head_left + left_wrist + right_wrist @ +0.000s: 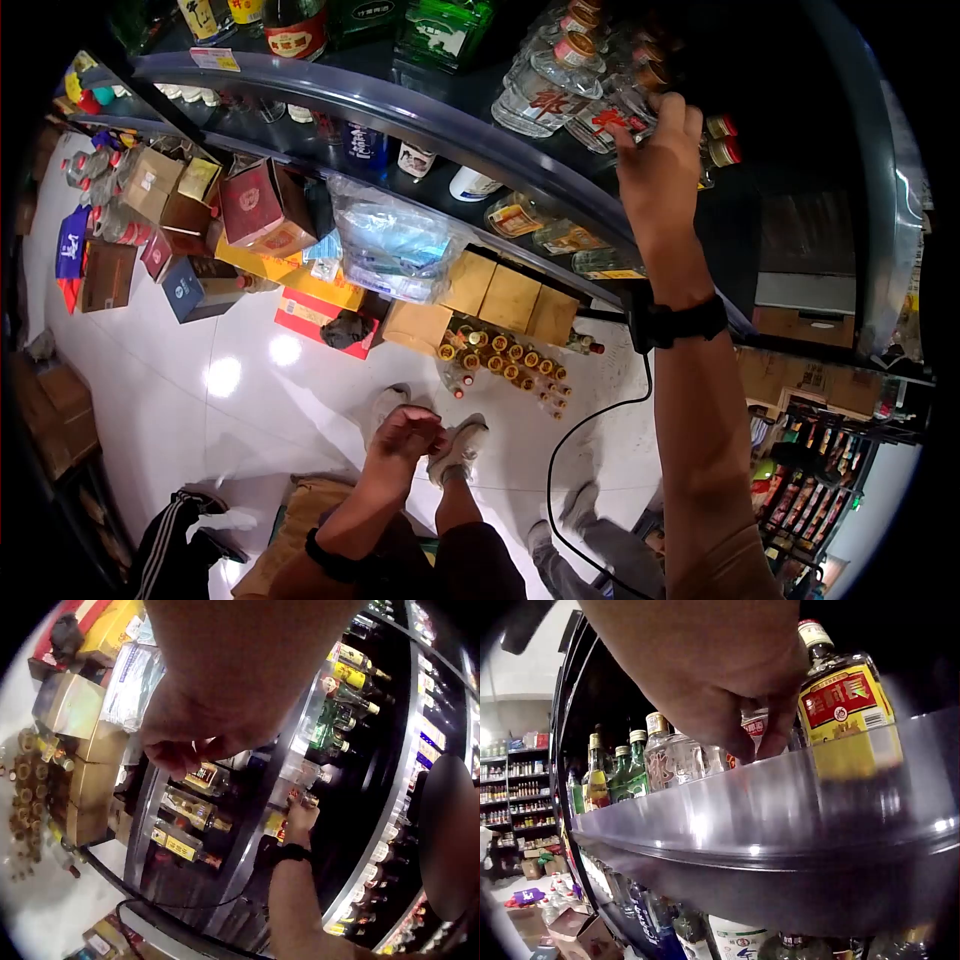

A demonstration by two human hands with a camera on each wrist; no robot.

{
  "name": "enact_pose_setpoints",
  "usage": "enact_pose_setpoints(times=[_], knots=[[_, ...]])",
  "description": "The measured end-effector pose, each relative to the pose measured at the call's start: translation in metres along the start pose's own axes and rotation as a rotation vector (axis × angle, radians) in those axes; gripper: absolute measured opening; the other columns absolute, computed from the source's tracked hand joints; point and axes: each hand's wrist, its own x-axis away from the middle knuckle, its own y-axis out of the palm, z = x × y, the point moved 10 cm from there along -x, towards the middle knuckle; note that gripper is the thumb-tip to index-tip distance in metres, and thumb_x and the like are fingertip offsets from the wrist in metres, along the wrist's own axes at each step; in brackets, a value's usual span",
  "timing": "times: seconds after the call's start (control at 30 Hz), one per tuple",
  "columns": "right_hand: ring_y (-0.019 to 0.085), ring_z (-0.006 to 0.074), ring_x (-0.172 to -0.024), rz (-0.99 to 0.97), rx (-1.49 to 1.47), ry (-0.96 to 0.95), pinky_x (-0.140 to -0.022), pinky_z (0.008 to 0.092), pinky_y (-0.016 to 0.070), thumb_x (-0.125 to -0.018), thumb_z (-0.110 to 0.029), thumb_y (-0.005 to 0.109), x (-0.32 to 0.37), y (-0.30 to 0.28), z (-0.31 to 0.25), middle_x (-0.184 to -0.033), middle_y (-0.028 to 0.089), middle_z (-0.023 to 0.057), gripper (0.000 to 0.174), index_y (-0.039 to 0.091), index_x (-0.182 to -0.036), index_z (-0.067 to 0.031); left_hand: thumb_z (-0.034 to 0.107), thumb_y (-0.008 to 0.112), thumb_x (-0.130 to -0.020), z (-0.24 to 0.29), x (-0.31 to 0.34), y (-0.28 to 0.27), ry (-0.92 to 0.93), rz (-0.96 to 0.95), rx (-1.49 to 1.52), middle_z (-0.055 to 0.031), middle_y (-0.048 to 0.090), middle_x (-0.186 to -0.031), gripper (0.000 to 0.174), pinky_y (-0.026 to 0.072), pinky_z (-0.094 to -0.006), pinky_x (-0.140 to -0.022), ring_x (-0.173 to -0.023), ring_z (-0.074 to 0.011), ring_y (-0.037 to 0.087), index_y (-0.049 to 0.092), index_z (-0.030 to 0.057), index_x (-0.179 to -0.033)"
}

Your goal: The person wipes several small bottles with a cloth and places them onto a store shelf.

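Up at the shelf, my right hand grips a clear glass liquor bottle with red lettering, thumb on its near side and fingers round the other. In the right wrist view the same hand hides most of that bottle. Close beside it stands a larger clear bottle with a red mark. On the other side is a flat bottle with a red and yellow label. My left hand hangs low over the floor, fingers loosely curled, holding nothing.
A raised clear lip runs along the shelf front. More bottles lie on the shelf below. Cardboard boxes and a group of gold-capped bottles stand on the floor. A black cable trails from my right wrist. Other people's legs are nearby.
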Motion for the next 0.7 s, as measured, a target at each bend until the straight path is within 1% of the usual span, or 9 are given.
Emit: enact_pose_setpoints(times=[0.07, 0.17, 0.27, 0.37, 0.43, 0.5, 0.63, 0.67, 0.7], knots=[[0.056, 0.0427, -0.094, 0.001, 0.065, 0.021, -0.074, 0.0451, 0.0516, -0.079, -0.003, 0.068, -0.003, 0.0, -0.001, -0.112, 0.047, 0.0223, 0.043, 0.046, -0.115, -0.0037, 0.011, 0.054, -0.094, 0.002, -0.001, -0.002, 0.027, 0.004, -0.008, -0.0083, 0.06, -0.092, 0.011, 0.0472, -0.0332, -0.076, -0.083, -0.0203, 0.059, 0.055, 0.0046, -0.103], [0.056, 0.039, -0.097, 0.0, 0.018, 0.104, -0.081, 0.0441, 0.0476, -0.079, -0.007, 0.071, -0.002, -0.002, 0.004, -0.113, 0.05, 0.0205, 0.042, 0.05, -0.115, -0.0011, 0.01, 0.053, -0.094, 0.002, 0.0, -0.001, 0.021, -0.004, 0.013, -0.009, 0.061, -0.091, 0.011, 0.0477, -0.0334, -0.076, -0.083, -0.0214, 0.059, 0.055, 0.0044, -0.102], [0.057, 0.0433, -0.099, -0.013, 0.011, 0.019, -0.08, 0.0447, 0.0527, -0.084, -0.004, 0.061, 0.012, -0.01, -0.007, -0.12, 0.046, 0.0233, 0.04, 0.045, -0.12, -0.0022, 0.01, 0.055, -0.093, -0.013, 0.003, 0.0, -0.06, -0.002, 0.015, -0.0098, 0.061, -0.09, 0.011, 0.0481, -0.0331, -0.076, -0.082, -0.021, 0.06, 0.054, 0.0035, -0.102], [0.058, 0.04, -0.105, -0.079, -0.2, 0.125, -0.081, 0.0431, 0.0545, -0.086, -0.002, 0.058, 0.048, -0.021, -0.009, -0.133, 0.041, 0.0244, 0.051, 0.04, -0.134, -0.0032, 0.009, 0.056, -0.092, -0.023, 0.007, 0.001, -0.119, -0.001, -0.052, -0.0096, 0.061, -0.09, 0.012, 0.0484, -0.0336, -0.077, -0.082, -0.0209, 0.06, 0.054, 0.0038, -0.102], [0.062, 0.03, -0.095, -0.046, -0.214, 0.05, -0.08, 0.0335, 0.0539, -0.085, 0.005, 0.057, 0.083, -0.036, -0.016, -0.139, 0.038, 0.0204, 0.05, 0.045, -0.132, -0.0039, 0.009, 0.058, -0.092, -0.028, 0.007, 0.0, -0.086, -0.033, -0.073, -0.0089, 0.061, -0.089, 0.012, 0.0487, -0.0338, -0.078, -0.083, -0.0203, 0.06, 0.054, 0.0038, -0.102], [0.062, 0.0341, -0.102, -0.103, -0.061, -0.121, -0.072, 0.0327, 0.0568, -0.085, 0.002, 0.058, 0.121, -0.049, -0.025, -0.133, 0.043, 0.022, 0.044, 0.049, -0.128, -0.0024, 0.011, 0.058, -0.092, -0.035, 0.008, 0.003, -0.15, -0.08, -0.062, -0.0082, 0.06, -0.092, 0.013, 0.0485, -0.0339, -0.079, -0.086, -0.0195, 0.06, 0.054, 0.0043, -0.103], [0.062, 0.0312, -0.099, -0.267, -0.293, 0.002, -0.077, 0.0366, 0.0546, -0.083, 0.005, 0.057, 0.195, -0.05, -0.011, -0.125, 0.05, 0.0185, 0.033, 0.058, -0.115, -0.0014, 0.013, 0.059, -0.093, -0.034, 0.007, 0.005, -0.111, -0.105, -0.161, -0.0073, 0.06, -0.097, 0.014, 0.0466, -0.033, -0.079, -0.088, -0.0196, 0.059, 0.055, 0.0062, -0.104], [0.062, 0.0309, -0.098, -0.371, -0.357, 0.102, -0.078, 0.0377, 0.0538, -0.081, 0.007, 0.057, 0.224, -0.038, 0.0, -0.121, 0.053, 0.0175, 0.032, 0.06, -0.112, -0.0015, 0.014, 0.059, -0.093, -0.047, -0.001, 0.001, -0.178, -0.159, 0.202, -0.0069, 0.061, -0.094, 0.014, 0.0457, -0.0326, -0.078, -0.087, -0.0193, 0.058, 0.055, 0.0056, -0.104], [0.062, 0.0303, -0.092, -0.446, -0.404, 0.164, -0.078, 0.039, 0.0524, -0.076, 0.008, 0.057, 0.253, -0.024, 0.007, -0.11, 0.057, 0.015, 0.031, 0.061, -0.105, -0.0031, 0.027, 0.041, -0.098, -0.04, -0.002, 0.003, -0.053, -0.142, -0.109, -0.0095, 0.062, -0.093, 0.029, 0.0441, -0.0303, -0.074, -0.084, -0.0214, 0.061, 0.055, 0.0038, -0.107]])
